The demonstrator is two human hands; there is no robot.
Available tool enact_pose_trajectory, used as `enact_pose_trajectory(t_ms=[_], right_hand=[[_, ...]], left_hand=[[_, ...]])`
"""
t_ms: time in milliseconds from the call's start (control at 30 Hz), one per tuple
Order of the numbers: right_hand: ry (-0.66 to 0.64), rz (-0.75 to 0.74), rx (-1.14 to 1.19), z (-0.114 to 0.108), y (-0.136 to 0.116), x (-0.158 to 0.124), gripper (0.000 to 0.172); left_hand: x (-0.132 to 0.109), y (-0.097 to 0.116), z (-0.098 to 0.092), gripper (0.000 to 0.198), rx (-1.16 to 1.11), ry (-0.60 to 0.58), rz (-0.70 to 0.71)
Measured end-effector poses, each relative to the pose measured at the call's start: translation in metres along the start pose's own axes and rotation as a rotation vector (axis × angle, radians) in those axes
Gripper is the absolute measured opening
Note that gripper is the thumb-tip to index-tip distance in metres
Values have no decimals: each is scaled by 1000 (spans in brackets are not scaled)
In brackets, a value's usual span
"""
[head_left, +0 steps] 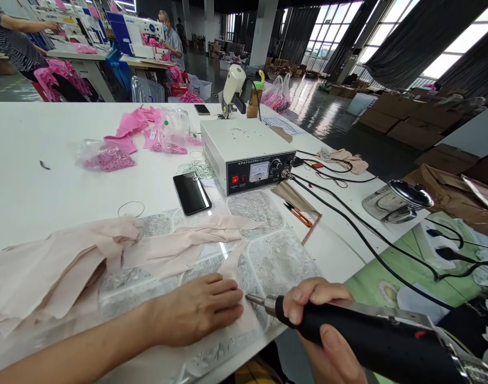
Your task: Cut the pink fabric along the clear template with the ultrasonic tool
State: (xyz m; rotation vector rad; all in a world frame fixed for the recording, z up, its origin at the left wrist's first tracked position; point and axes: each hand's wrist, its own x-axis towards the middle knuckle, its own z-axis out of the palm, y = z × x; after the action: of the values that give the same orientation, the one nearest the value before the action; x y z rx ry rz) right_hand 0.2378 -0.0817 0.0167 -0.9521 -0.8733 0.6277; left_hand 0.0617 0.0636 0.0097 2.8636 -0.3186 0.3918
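My left hand (199, 309) lies palm down on a strip of pale pink fabric (232, 261), its fingers flat against it. My right hand (319, 304) is wrapped round a black handheld ultrasonic welding gun (372, 336). The gun's thin metal tip (255, 300) points left and ends close to my left fingertips, over the fabric; whether it touches cannot be told. Under the fabric is a grey marbled, clear-coated mat (281, 256). More pale fabric pieces (63, 266) are heaped to the left, and a further bundle (196, 234) lies beyond my left hand.
A white control box (247, 144) stands ahead, black cables (348, 218) running right from it. Around it are a phone (191, 193), orange thread snips (297, 214), a lidded glass pot (396, 202) and bags of pink pieces (108, 156). Two people work at sewing machines (134, 34) behind.
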Motion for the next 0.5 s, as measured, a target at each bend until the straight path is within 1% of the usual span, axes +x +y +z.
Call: enact_pose_trajectory(t_ms=[100, 333, 500], right_hand=[[-22, -3, -8, 2, -2, 2, 13], [42, 28, -54, 0, -12, -7, 16], [32, 47, -77, 3, -18, -11, 15]], left_hand=[[0, 0, -1, 26, 11, -24, 2], [-1, -2, -1, 31, 18, -63, 24], [1, -2, -2, 32, 25, -72, 26]])
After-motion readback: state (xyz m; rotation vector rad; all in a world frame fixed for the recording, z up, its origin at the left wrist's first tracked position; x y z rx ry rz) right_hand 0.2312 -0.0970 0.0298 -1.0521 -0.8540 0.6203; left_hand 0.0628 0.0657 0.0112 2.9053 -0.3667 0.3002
